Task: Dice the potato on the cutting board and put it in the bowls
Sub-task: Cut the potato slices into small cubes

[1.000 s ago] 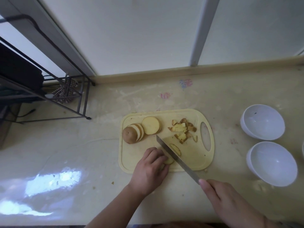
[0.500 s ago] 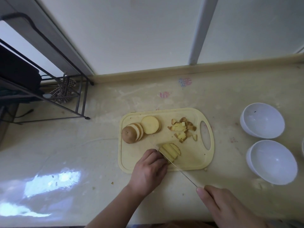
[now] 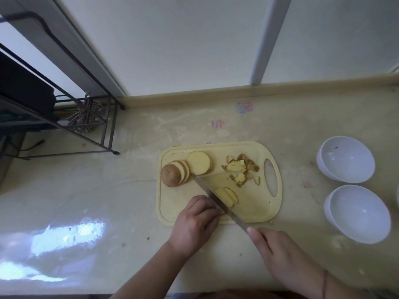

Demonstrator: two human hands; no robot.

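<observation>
Since the earlier frame, the long steel knife [image 3: 218, 203] has advanced. Right hand [image 3: 278, 253] fingers grip it; left hand [image 3: 194, 223] fingers curl on the slice. Two white bowls [image 3: 345, 161] empty; most slices uncut.

Right hand [image 3: 278, 253] grips knife [image 3: 218, 201], blade running diagonally up-left across board [image 3: 254, 212]. Left hand [image 3: 194, 223], fingers curled, rests on board's near edge, just left of blade. Cut slice [image 3: 227, 196] lies right of blade, touching it. Beyond left hand: potato end with slices [image 3: 179, 173]. Diced pile [image 3: 241, 171] beyond right hand. Two bowls [image 3: 345, 161] [image 3: 359, 213] well right of right hand.
</observation>
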